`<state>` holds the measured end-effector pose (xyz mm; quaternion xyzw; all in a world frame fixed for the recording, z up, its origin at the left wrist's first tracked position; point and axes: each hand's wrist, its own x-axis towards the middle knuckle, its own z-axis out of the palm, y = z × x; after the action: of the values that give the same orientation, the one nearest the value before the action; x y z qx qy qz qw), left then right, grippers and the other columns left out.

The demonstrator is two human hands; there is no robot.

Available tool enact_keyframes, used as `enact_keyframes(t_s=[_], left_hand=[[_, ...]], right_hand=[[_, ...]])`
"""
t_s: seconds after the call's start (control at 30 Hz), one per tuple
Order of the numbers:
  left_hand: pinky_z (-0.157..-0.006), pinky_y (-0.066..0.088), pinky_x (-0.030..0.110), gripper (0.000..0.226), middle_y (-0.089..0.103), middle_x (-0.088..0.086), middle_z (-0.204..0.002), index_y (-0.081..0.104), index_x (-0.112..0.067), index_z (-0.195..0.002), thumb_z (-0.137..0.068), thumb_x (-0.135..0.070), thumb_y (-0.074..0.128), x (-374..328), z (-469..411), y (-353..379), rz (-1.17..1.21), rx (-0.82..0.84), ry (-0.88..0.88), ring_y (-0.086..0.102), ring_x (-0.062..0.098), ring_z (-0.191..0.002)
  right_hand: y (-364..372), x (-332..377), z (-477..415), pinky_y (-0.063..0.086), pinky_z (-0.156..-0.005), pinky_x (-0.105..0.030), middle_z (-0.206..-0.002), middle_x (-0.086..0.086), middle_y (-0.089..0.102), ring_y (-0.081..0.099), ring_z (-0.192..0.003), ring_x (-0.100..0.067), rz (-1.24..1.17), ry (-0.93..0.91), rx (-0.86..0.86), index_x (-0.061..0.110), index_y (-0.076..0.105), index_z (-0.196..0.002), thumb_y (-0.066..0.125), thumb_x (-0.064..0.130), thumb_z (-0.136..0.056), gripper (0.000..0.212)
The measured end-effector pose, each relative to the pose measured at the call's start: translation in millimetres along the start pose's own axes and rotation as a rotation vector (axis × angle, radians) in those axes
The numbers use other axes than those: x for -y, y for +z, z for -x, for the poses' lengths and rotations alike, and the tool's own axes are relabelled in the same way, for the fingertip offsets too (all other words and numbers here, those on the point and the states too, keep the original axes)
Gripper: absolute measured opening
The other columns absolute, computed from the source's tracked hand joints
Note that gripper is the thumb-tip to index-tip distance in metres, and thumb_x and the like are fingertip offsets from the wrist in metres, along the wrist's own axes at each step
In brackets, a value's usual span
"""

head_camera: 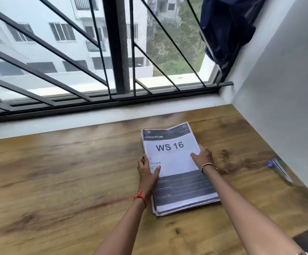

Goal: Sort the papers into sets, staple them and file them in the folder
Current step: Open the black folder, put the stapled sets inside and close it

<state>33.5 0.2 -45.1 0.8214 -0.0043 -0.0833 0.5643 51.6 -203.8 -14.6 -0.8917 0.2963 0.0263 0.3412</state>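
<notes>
Head view is looking down past a big barred window (94,52) that is filling the whole upper part, with pale apartment blocks and some greenery showing outside. Below it a wooden table (57,172) is stretching from edge to edge, running up against a white sill at the far side and a plain white wall (287,89) on the right. A dark blue cloth (226,28) is hanging bunched in the top right corner of the window.

A stack of papers (175,162) is lying flat on the table, a little right of centre and turned slightly askew. Its top sheet is showing "LIVING ROOM" and "WS 16" in large print, and its far corners are lifting a little.

The person is reaching in with both bare arms. The left hand (147,170) is gripping the stack's left edge, thumb lying on the top sheet and fingers curling down the side. The right hand (202,157) is holding the right edge the same way, thumb pressing on the page.

Near the wall, well apart from the stack, some blue pens (278,168) are lying, too blurred to count. A red thread (140,197) is circling the left wrist and a beaded bracelet (207,166) the right.
</notes>
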Motion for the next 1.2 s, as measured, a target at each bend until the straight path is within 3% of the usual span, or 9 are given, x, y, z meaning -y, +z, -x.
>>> enact_keyframes(t_s=[0.1,0.2,0.33,0.47,0.6,0.9,1.0,1.13,1.2], left_hand=[[-0.111,0.002,0.015,0.075,0.009,0.01,-0.155,0.01,-0.004,-0.148,-0.09,-0.013,0.057,-6.3,8.1,19.5,-0.007,-0.033,0.04,0.006,0.019,-0.144],[-0.109,0.006,0.013,0.076,0.016,0.005,-0.154,0.017,-0.006,-0.147,-0.085,-0.027,0.054,-7.2,12.0,22.8,0.042,-0.11,0.059,0.012,0.007,-0.139],[-0.111,0.015,0.02,0.091,0.024,-0.005,-0.145,0.026,-0.005,-0.144,-0.069,-0.053,0.046,-3.0,11.5,21.8,0.117,-0.168,0.056,0.02,0.008,-0.136],[-0.109,0.016,0.019,0.096,0.025,-0.006,-0.143,0.027,-0.005,-0.144,-0.065,-0.056,0.046,-2.8,9.1,25.5,0.15,-0.167,0.042,0.022,0.008,-0.136],[-0.109,0.011,0.016,0.101,0.02,-0.006,-0.145,0.022,-0.004,-0.145,-0.063,-0.059,0.045,-4.5,8.1,30.4,0.118,-0.138,0.041,0.016,0.006,-0.136],[-0.111,0.002,0.016,0.08,0.008,0.011,-0.156,0.012,-0.002,-0.146,-0.085,-0.017,0.062,-6.2,4.4,36.7,-0.034,-0.129,0.036,0.007,0.02,-0.144],[-0.11,-0.001,0.014,0.078,0.004,0.013,-0.156,0.008,-0.002,-0.146,-0.087,-0.005,0.06,-2.5,2.6,39.4,-0.114,-0.118,0.068,0.004,0.021,-0.145],[-0.112,0.0,0.019,0.078,0.0,0.006,-0.157,0.004,-0.007,-0.147,-0.091,-0.012,0.057,-5.2,6.3,35.4,-0.095,-0.078,0.07,0.001,0.015,-0.145],[-0.113,0.0,0.021,0.079,-0.002,0.004,-0.157,0.001,-0.009,-0.148,-0.092,-0.015,0.056,-6.0,8.0,29.2,-0.097,-0.088,0.068,-0.002,0.014,-0.145]], right_hand=[[-16.9,-15.3,-9.2,0.032,-0.104,-0.033,-0.13,-0.024,0.046,0.039,-0.125,-0.035,-0.008,-0.005,0.019,-0.004,0.051,-0.127,0.058,0.017,-0.086,0.047],[-27.2,-25.0,-15.0,0.026,-0.108,-0.029,-0.146,-0.015,0.034,0.032,-0.135,-0.027,-0.092,-0.036,0.049,0.002,0.037,-0.14,0.054,0.018,-0.092,0.053],[-23.6,-38.0,-18.4,0.03,-0.108,-0.028,-0.141,-0.004,0.045,0.041,-0.132,-0.02,-0.191,-0.114,0.132,0.009,0.042,-0.139,0.052,0.017,-0.093,0.048],[-19.3,-48.7,-22.1,0.037,-0.108,-0.035,-0.134,-0.005,0.053,0.048,-0.125,-0.02,-0.281,-0.096,0.162,0.007,0.051,-0.132,0.052,0.016,-0.092,0.041],[-19.4,-54.1,-26.6,0.031,-0.111,-0.031,-0.139,-0.004,0.047,0.042,-0.131,-0.017,-0.345,-0.095,0.206,0.006,0.047,-0.134,0.054,0.016,-0.091,0.045],[-17.5,-55.5,-20.0,0.001,-0.115,-0.025,-0.156,0.0,-0.01,-0.004,-0.144,-0.011,-0.125,-0.241,0.347,0.013,-0.005,-0.148,0.049,0.034,-0.094,0.079],[-15.0,-57.4,-18.0,0.001,-0.114,-0.026,-0.156,0.0,-0.013,-0.007,-0.144,-0.012,-0.106,-0.245,0.362,0.013,-0.008,-0.147,0.05,0.037,-0.093,0.084],[-20.3,-54.8,-18.8,0.001,-0.114,-0.027,-0.156,0.0,-0.015,-0.008,-0.144,-0.012,-0.1,-0.22,0.402,0.013,-0.011,-0.147,0.051,0.04,-0.092,0.087],[-20.1,-51.2,-16.3,0.002,-0.115,-0.027,-0.157,-0.001,-0.01,-0.004,-0.145,-0.012,-0.08,-0.241,0.312,0.013,-0.006,-0.148,0.051,0.04,-0.092,0.085]])
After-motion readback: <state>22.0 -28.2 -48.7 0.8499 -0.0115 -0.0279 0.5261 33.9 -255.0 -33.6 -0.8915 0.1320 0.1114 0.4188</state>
